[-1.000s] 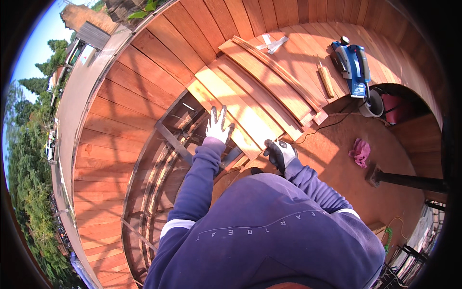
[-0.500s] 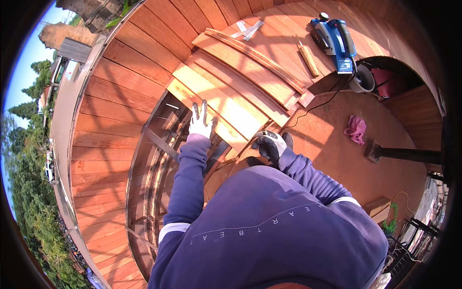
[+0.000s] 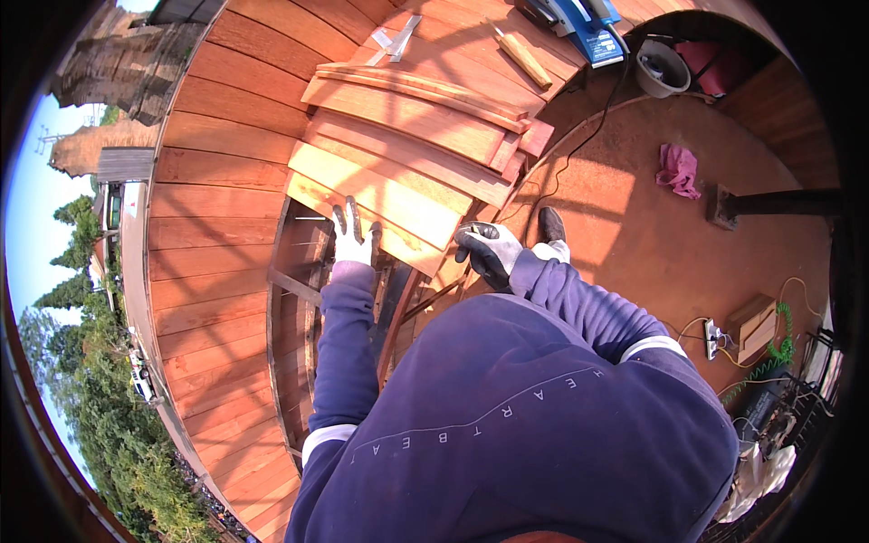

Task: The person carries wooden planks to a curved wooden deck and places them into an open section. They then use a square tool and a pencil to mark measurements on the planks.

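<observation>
Apparently bracing: left hand point(image 3: 351, 239) splayed on near board point(image 3: 407, 250) at edge of planked surface point(image 3: 453, 60); right hand point(image 3: 490, 252) curled, contents unclear; next likely wants steady pressure.

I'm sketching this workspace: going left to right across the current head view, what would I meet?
Green leafy trees, white-and-black gloved left hand, white-and-black gloved right hand, black shoe, crumpled pink cloth, coiled green cord.
</observation>
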`<move>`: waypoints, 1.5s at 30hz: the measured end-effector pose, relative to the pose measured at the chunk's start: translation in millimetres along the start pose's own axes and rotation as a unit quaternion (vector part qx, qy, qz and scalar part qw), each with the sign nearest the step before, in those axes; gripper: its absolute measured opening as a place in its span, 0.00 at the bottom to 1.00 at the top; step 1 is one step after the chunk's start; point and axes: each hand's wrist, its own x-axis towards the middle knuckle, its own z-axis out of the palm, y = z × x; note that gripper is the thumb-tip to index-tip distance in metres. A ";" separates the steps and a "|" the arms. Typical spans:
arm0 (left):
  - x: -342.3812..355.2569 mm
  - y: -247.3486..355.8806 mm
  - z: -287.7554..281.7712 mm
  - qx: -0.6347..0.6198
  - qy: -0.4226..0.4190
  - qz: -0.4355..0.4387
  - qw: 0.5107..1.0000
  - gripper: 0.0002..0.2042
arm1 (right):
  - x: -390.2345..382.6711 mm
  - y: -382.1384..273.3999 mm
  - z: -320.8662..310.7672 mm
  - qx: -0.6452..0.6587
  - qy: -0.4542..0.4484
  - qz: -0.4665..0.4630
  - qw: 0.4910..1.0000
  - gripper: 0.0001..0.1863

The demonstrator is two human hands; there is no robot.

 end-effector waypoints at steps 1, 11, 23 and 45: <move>5.2 21.7 -10.2 -0.023 -0.028 -0.025 0.999 0.39 | 0.4 -7.8 -0.3 -0.003 0.006 0.009 1.000 0.09; 1.4 11.0 -1.9 0.012 0.003 -0.023 1.000 0.39 | 13.5 2.4 -3.8 0.023 -0.048 -0.070 0.996 0.07; 0.9 22.8 -9.3 0.004 -0.006 -0.034 0.999 0.39 | 18.0 -1.7 -0.5 0.003 -0.004 -0.002 1.000 0.10; -2.0 31.7 -12.3 -0.047 0.004 -0.081 0.996 0.41 | 7.4 -20.0 16.2 -0.055 0.044 -0.004 0.997 0.12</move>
